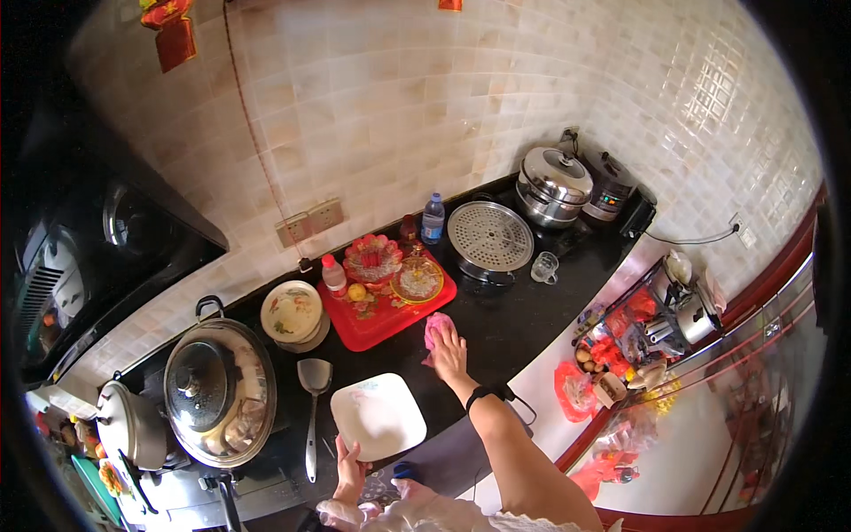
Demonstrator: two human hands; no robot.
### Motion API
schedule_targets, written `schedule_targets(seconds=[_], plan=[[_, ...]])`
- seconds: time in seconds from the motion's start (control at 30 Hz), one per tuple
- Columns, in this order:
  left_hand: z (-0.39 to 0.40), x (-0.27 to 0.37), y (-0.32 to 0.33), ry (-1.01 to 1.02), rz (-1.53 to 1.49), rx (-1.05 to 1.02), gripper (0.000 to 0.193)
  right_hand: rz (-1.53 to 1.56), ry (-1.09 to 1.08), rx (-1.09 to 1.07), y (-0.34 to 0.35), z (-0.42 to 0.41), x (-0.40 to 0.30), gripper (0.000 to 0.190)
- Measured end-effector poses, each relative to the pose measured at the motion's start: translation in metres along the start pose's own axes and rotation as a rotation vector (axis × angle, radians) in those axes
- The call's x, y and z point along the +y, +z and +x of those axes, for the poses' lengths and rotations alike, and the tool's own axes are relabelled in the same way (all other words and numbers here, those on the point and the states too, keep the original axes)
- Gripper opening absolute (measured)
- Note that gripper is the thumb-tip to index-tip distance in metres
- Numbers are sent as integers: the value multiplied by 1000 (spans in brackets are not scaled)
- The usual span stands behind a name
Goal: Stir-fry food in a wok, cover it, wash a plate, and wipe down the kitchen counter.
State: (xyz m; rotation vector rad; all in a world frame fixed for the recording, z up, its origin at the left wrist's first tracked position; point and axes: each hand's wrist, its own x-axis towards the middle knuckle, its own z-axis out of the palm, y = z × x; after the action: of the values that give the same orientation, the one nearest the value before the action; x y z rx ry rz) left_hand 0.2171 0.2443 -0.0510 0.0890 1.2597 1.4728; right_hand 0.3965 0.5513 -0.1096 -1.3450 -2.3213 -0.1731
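Note:
My right hand [450, 352] lies on a pink cloth [435, 330] on the black countertop [492, 332], just right of a red tray [362, 332]. At the near edge of a white squarish dish [380, 419], my left hand [350, 465] has its thumb and fingers on the rim. A metal spatula [312, 412] lies left of the dish. On the tray stand a red-capped bottle [334, 276], a pink flower-shaped dish [373, 261], a yellow-rimmed glass dish [417, 280] and a yellow round fruit [357, 292].
Stacked bowls [291, 312] and a large lidded wok [219, 392] stand left, beside a lidded pot [133, 425]. Behind are a water bottle [433, 219], a perforated steamer tray [490, 236], a glass mug [544, 267], a steel steamer pot [555, 186] and a rice cooker [606, 189].

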Motion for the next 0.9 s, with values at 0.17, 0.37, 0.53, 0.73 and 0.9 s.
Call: schedule_targets(seconds=[0.17, 0.37, 0.53, 0.73, 0.9], plan=[[13, -8, 1, 7, -24, -3, 37, -13, 255, -62, -18, 1, 50, 78], [-13, 15, 6, -12, -79, 54, 31, -93, 642, -122, -32, -29, 134, 89], [-29, 39, 14, 26, -123, 28, 31, -67, 511, 94, -17, -55, 112, 44], [-32, 66, 16, 189, -187, 93, 32, 365, 48, -27, -55, -70, -29, 43], [-33, 80, 15, 258, -220, -54, 26, 557, -151, -92, -73, -104, -153, 40]])
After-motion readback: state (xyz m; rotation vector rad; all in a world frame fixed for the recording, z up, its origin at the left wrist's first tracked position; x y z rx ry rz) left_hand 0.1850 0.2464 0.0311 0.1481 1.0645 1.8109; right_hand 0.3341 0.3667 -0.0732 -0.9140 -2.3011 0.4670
